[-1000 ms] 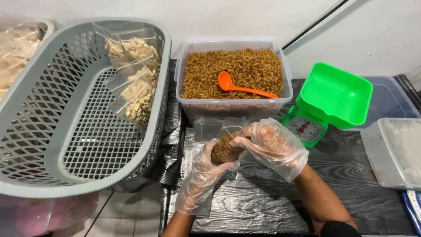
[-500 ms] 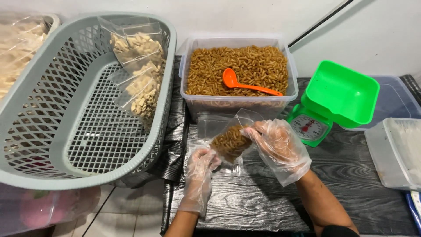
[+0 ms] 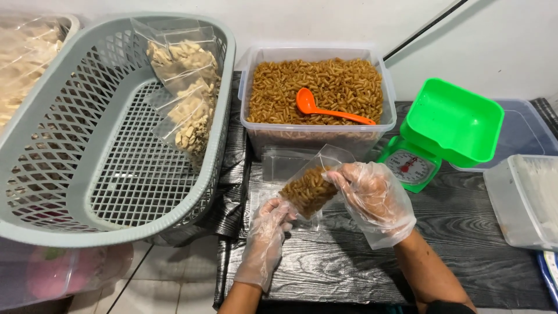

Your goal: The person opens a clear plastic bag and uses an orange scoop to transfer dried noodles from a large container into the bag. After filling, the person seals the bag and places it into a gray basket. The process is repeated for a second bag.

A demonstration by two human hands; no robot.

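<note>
Both our hands are in loose clear plastic gloves. Our right hand [image 3: 372, 195] is pinching the upper side of a small clear bag [image 3: 309, 189] half full of brown snack sticks, fingers curled over its edge. Our left hand [image 3: 270, 224] sits just under it, fingertips touching the bag's bottom corner, fingers bent but not fully closed round it. The bag is tilted, held up a bit above the counter [image 3: 465, 244], roughly mid counter and close to its left edge.

Under the bag there's a flat stack of empty bags [image 3: 285, 166] lying on the dark wood-grain top. Right behind that, at the back edge, sits the tub [image 3: 317, 136] full of the same brown sticks, with an orange scoop [image 3: 325, 109] lying on top. To the right of the tub is a green scale [image 3: 444, 136] with its pan on it, and behind that a clear lid or tray [image 3: 526, 131]. At the right edge there's another clear box [image 3: 523, 200].

Off the left edge is a big grey basket [image 3: 87, 145] with a few filled bags of pale chips [image 3: 186, 99] leaning at its far right end.
</note>
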